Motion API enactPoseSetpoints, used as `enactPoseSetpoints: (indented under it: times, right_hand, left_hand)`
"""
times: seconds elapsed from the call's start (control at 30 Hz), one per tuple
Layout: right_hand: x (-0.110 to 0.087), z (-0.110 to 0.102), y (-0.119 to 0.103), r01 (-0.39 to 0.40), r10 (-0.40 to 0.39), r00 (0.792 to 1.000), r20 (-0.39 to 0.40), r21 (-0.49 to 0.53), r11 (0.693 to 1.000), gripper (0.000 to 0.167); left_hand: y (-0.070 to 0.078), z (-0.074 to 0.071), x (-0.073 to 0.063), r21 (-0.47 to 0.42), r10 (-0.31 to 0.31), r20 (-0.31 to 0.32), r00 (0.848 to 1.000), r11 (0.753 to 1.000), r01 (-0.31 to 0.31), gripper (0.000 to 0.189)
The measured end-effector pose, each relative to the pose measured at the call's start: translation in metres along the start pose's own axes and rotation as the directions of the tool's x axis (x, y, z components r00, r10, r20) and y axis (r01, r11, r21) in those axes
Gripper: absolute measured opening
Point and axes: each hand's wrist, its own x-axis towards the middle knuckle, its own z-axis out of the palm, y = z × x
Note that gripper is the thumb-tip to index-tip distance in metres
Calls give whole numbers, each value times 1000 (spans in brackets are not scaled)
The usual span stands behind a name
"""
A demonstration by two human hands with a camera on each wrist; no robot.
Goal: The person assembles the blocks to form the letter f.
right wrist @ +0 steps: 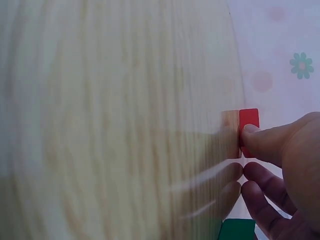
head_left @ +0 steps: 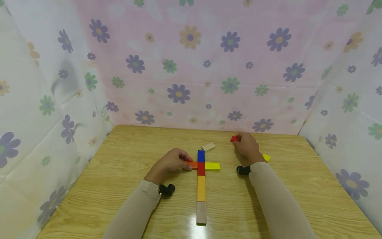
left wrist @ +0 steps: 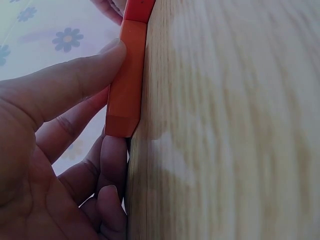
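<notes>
My left hand (head_left: 174,161) pinches an orange block (left wrist: 127,75) between thumb and fingers, low on the wooden table. That block's far end meets a red block (head_left: 201,169), the centre of a flat cross. A blue block (head_left: 201,156) lies above the centre, a yellow block (head_left: 212,166) to its right. Below run a yellow-orange block (head_left: 201,188) and a plain wood-coloured block (head_left: 201,213). Farther back on the right, my right hand (head_left: 247,145) grips another red block (right wrist: 249,131) with the thumb on its face, right at the tabletop.
A striped pale wooden block (head_left: 208,147) lies loose just behind the cross. Beside my right wrist is a small yellow piece (head_left: 266,157). The right wrist view shows a green block (right wrist: 237,229) below the fingers. Flowered cloth (head_left: 191,73) encloses the table's back and sides.
</notes>
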Motion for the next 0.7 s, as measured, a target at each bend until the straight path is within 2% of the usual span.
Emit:
enactPoseSetpoints:
  times: [0.33,0.7]
  right_hand:
    - [-1,-2,-1,1,-1,1000,-9,-5,1000,41]
    - [-8,-4,-8,-34,34,999,2,126,991,47]
  left_hand:
    - [1,-1,-1,-10,11,-2,1000,1000,-11,17]
    - [0,-2,-2,-17,14,11,1000,1000,-14,19]
